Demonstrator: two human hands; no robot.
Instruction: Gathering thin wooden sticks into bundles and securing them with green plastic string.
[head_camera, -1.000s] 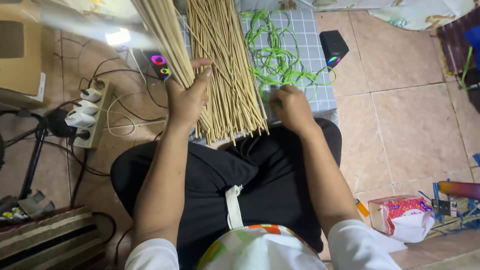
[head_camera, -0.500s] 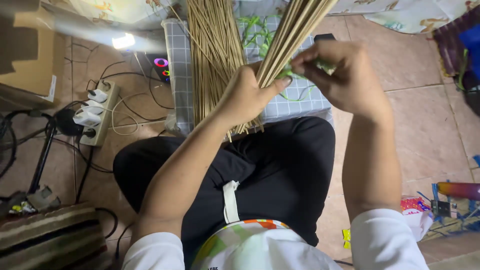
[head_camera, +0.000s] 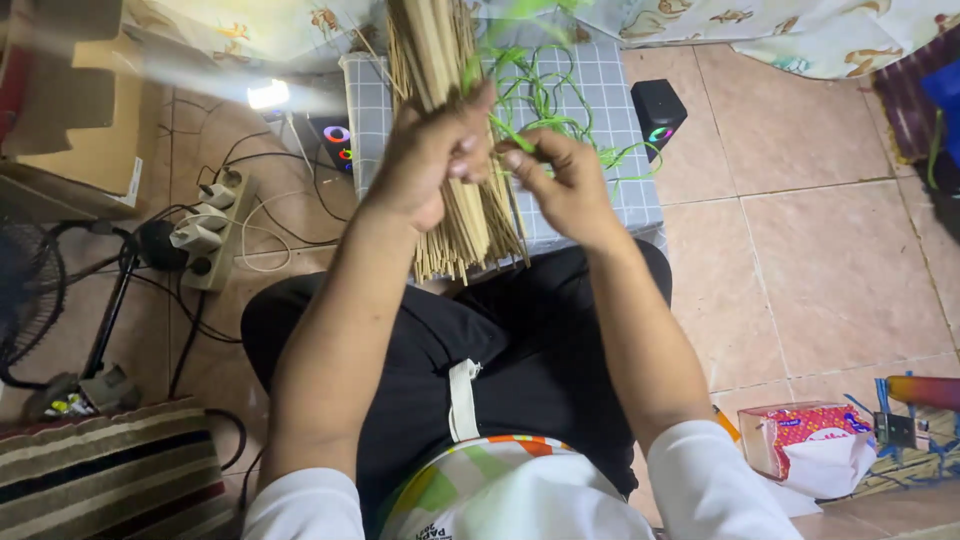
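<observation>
A thick bundle of thin tan sticks (head_camera: 455, 215) lies on a grey checked board (head_camera: 620, 170) in front of my lap. My left hand (head_camera: 430, 160) is closed around a smaller handful of the sticks, lifted above the bundle. Beside it, my right hand (head_camera: 560, 180) pinches a green strip (head_camera: 500, 125) against those sticks. A loose tangle of more green strips (head_camera: 560, 90) rests on the board behind my hands.
A power strip with plugs and cables (head_camera: 210, 230) lies on the tiled floor at left, near a fan stand (head_camera: 90, 350). Small black speakers (head_camera: 658, 112) flank the board. A tissue box (head_camera: 810, 445) sits at lower right, a striped mat (head_camera: 110, 480) at lower left.
My hands left the flat bundle, lifted a handful of sticks, and came together. The right hand now pinches a green strip at the handful.
</observation>
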